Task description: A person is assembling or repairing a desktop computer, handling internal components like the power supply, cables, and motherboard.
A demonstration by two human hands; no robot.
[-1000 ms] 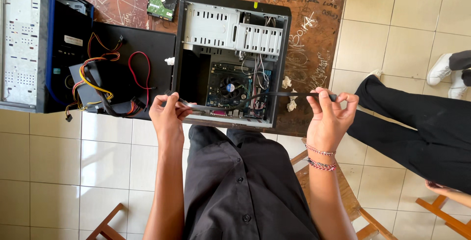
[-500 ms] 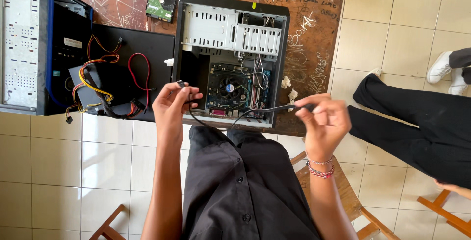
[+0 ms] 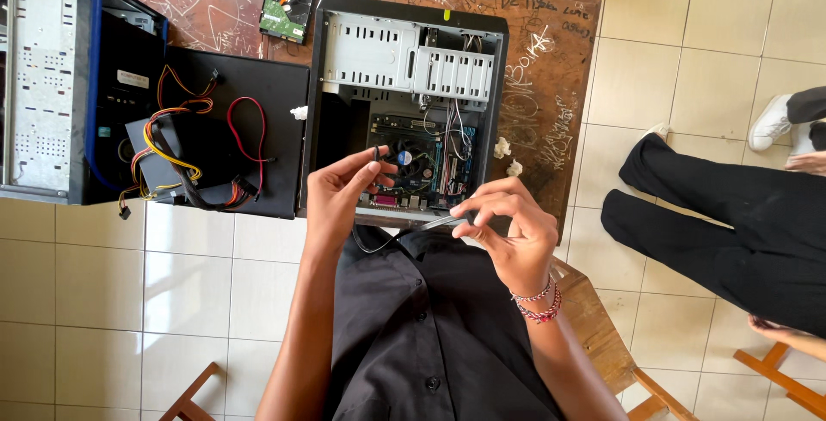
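Hands: left hand [image 3: 340,197] and right hand [image 3: 508,232] pinch cable [image 3: 387,240], ends hidden.

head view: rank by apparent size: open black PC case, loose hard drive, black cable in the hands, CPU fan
1. open black PC case
2. loose hard drive
3. CPU fan
black cable: unranked; thin, partly hidden by the left hand and right hand, and nearer the camera.

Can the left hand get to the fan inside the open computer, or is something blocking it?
Probably yes: the left hand is right beside the fan in the open case, nothing covering it, though it pinches a black cable.
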